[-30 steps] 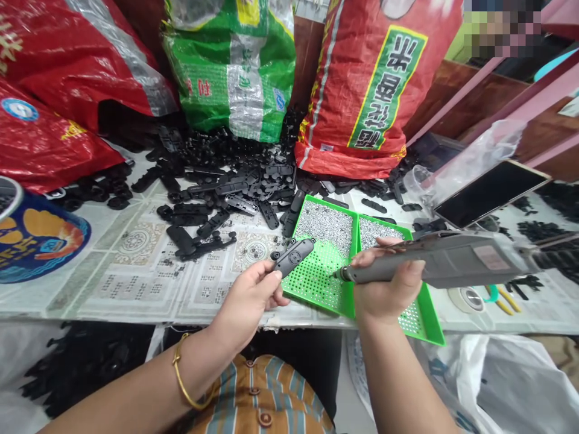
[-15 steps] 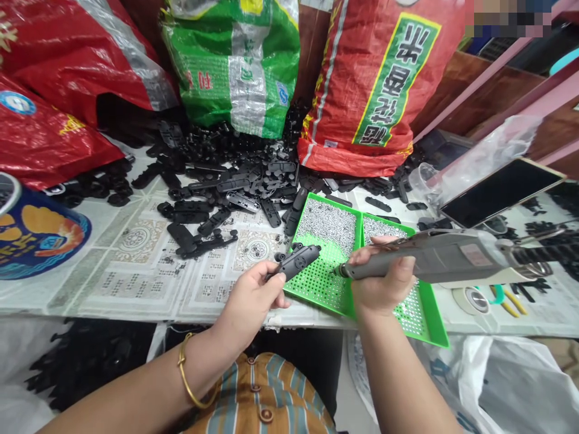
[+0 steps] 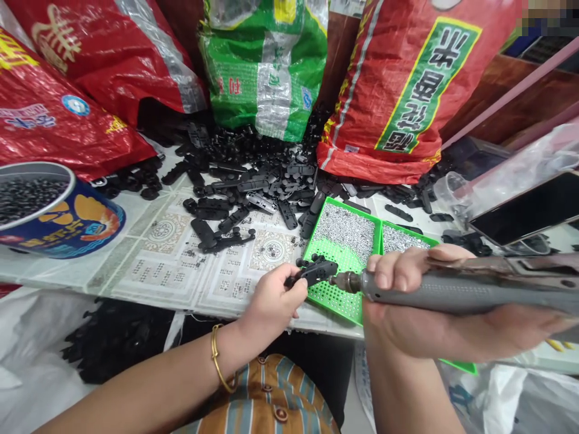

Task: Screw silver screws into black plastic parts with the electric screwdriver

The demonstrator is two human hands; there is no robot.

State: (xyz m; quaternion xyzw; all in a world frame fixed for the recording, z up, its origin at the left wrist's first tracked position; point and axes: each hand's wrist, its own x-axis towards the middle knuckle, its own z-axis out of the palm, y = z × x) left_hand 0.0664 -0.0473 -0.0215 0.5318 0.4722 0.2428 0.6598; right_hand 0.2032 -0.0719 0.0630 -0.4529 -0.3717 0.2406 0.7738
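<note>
My left hand (image 3: pixel 278 298) pinches a small black plastic part (image 3: pixel 316 271) by its near end, over the left side of a green tray (image 3: pixel 316 228). My right hand (image 3: pixel 402 301) is wrapped round a grey electric screwdriver (image 3: pixel 452 292) lying almost level. The tool's bit (image 3: pixel 337 281) points left and meets the right end of the black part; whether a screw sits at the tip is too small to tell. Small silvery screws (image 3: pixel 346 226) fill the back of the tray, and its perforated front shows rows of holes.
Many black parts (image 3: pixel 253 181) lie heaped behind the tray, before a green sack (image 3: pixel 271 78) and red sacks (image 3: pixel 407 90). A blue tub (image 3: pixel 90 220) of black bits stands at the left. A phone (image 3: pixel 529 208) leans at the right.
The screwdriver has turned and come nearer the camera, its bit now at the black part instead of over the tray. The black part is tilted differently. The whole view has shifted left.
</note>
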